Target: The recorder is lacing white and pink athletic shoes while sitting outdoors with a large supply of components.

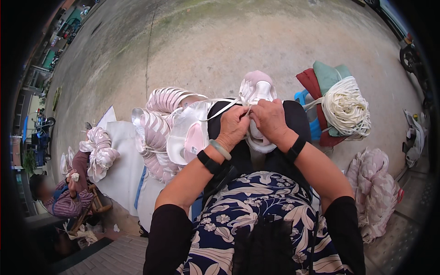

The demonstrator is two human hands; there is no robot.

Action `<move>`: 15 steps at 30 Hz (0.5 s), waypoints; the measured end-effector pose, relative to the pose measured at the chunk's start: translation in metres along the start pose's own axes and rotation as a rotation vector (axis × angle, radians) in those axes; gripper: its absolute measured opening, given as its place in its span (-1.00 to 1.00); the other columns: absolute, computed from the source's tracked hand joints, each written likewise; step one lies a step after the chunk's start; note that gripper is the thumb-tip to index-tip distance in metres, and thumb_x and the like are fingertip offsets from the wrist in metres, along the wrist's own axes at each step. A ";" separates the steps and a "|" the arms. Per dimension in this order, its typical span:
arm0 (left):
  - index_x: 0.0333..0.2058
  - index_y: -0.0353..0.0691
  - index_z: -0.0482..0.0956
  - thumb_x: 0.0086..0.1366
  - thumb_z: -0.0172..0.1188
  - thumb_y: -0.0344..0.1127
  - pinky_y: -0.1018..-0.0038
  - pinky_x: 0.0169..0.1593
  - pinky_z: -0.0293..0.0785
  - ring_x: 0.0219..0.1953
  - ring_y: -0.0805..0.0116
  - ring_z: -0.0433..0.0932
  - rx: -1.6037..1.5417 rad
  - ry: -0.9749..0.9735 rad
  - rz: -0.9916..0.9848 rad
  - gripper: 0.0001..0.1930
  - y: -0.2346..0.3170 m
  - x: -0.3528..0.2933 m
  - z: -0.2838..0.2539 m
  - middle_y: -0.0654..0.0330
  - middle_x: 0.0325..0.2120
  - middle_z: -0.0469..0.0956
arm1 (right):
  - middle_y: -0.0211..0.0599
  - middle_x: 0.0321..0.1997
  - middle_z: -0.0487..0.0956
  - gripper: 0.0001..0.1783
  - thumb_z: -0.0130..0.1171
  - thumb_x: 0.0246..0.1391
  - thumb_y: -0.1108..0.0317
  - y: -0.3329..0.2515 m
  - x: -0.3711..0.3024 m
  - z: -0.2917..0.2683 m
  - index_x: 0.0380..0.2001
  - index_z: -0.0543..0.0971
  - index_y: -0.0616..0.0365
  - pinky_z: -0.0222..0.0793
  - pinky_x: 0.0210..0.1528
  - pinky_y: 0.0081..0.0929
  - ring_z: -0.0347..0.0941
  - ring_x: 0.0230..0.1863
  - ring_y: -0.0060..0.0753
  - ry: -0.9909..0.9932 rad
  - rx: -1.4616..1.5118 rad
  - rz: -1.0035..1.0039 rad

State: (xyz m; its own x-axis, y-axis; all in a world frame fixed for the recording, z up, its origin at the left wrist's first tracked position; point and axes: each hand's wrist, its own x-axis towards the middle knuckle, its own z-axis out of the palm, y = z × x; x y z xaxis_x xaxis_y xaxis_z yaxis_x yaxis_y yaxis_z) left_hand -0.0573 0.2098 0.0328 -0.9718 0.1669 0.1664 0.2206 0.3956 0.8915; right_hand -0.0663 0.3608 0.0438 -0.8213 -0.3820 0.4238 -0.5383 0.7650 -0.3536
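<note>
A pink and white shoe upper (257,85) rests between my knees, its far end pointing away from me. Over its near part my two hands meet. My left hand (233,124) is closed in a pinch on a white shoelace (223,109), whose loose length trails left across my knee. Close against it, my right hand (271,120) also pinches at the lace, thumb and fingers pressed together. The fingertips hide the exact spot where the lace meets the upper. Beside my left knee lies another upper (185,137) with a pink insole area showing.
Stacked pink and white uppers (156,133) lie on my left, by a white sheet (121,160). On my right, a cream lace bundle (347,107) sits on red and green cloth over a blue stool (314,128). A tied bundle (373,190) stands lower right. Another person (68,201) sits far left.
</note>
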 end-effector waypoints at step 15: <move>-0.24 -0.29 0.51 0.03 0.02 -0.48 0.33 -0.28 0.40 -0.37 0.06 0.47 0.230 0.019 0.180 -0.74 0.006 -0.005 0.003 0.02 -0.47 0.45 | -0.37 -0.59 0.34 -0.94 0.12 -0.19 0.44 0.069 -0.150 -0.109 -0.54 0.47 0.07 0.04 -0.37 -0.34 0.30 -0.50 -0.29 0.041 -0.240 0.164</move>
State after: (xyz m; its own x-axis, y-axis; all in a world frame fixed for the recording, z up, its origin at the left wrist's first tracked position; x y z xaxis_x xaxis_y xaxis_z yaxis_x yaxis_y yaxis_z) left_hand -0.0510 0.2138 0.0366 -0.9162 0.2370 0.3231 0.4006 0.5555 0.7286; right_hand 0.0407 0.5277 0.0469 -0.8824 -0.2257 0.4129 -0.3351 0.9173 -0.2149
